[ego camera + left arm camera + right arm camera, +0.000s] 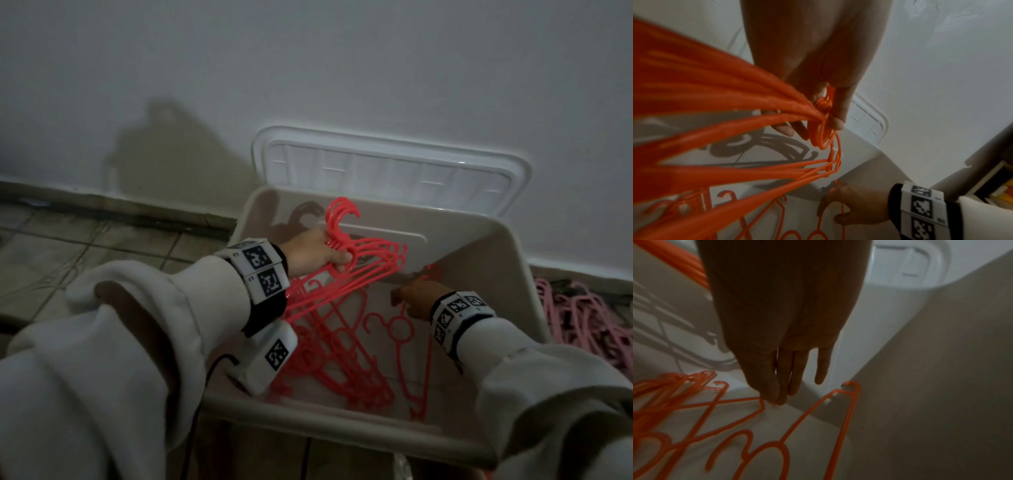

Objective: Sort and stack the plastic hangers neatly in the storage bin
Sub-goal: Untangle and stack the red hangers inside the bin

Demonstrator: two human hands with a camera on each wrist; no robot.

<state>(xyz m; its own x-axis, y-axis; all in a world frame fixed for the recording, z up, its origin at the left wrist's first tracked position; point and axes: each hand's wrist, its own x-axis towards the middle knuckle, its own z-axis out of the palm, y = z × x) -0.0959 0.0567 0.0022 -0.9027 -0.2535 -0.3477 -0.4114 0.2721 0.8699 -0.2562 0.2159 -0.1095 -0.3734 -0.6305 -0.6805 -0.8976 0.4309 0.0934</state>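
Note:
My left hand [318, 253] grips a bundle of several red plastic hangers [359, 270] by their necks, just below the hooks, and holds it tilted over the beige storage bin [342, 435]. In the left wrist view the fingers [836, 121] curl round the gathered necks of the bundle [735, 97]. More red hangers [342, 370] lie stacked on the bin floor. My right hand [407, 298] is low inside the bin at its right side. Its thumb and forefinger tips [774, 400] meet on the corner of a loose red hanger [762, 407].
The bin's white lid [394, 168] leans against the wall behind it. A pile of pink hangers [582, 318] lies on the floor right of the bin. Tiled floor [85, 240] stretches to the left. The light is dim.

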